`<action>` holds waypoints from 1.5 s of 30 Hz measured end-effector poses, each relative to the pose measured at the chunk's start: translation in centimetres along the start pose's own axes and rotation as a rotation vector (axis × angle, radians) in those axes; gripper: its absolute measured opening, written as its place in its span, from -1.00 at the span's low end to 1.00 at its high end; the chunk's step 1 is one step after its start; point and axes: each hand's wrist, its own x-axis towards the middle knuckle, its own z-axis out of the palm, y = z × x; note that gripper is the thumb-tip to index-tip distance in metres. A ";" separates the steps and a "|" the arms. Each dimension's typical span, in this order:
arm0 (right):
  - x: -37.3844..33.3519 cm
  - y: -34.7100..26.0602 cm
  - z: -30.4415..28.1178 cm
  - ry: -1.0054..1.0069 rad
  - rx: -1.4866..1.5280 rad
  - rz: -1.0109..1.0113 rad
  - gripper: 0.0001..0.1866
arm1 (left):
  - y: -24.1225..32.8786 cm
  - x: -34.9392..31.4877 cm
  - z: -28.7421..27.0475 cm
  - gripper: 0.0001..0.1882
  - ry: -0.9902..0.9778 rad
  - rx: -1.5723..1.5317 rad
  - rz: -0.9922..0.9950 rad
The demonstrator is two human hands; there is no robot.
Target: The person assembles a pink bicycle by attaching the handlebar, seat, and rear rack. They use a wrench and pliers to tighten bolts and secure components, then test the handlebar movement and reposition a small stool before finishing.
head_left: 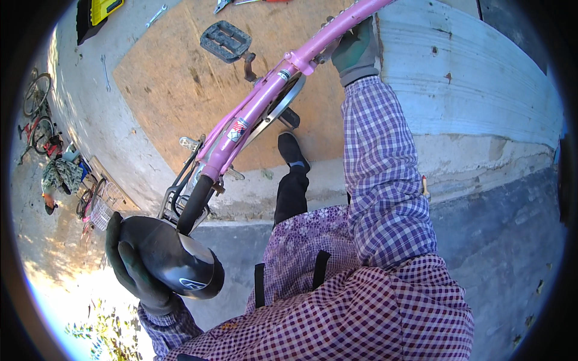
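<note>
A pink bicycle frame (247, 117) runs diagonally from the top right down to a black saddle (158, 243) at the lower left. My left hand (139, 274), in a dark glove, is closed around the saddle's left side. My right hand (354, 53), in a green and grey glove, grips the frame's tube at the top; some of its fingers are hidden behind the tube. A black pedal (226, 42) on its crank sticks out to the left of the frame. Part of a wheel rim (288, 99) shows behind the tubes.
Under the bicycle lies a brown wooden board (156, 96). Wrenches (156, 15) and a yellow-and-black toolbox (99, 12) are at the upper left. A pale blue sheet (463, 78) covers the upper right. Another person (60, 177) and several bicycles (41, 129) are at the far left.
</note>
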 end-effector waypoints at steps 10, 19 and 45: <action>-0.6 -1.2 0.5 0.288 -0.233 0.091 -0.37 | -0.6 0.6 -0.1 -0.46 0.008 0.050 0.112; -13.0 -14.0 -3.7 0.480 -0.605 0.119 -0.31 | -2.8 1.3 0.1 -0.52 0.086 0.193 0.229; -38.9 -45.0 25.7 0.286 -1.808 -0.444 -0.37 | -1.4 6.1 0.2 -0.42 -0.014 0.265 0.319</action>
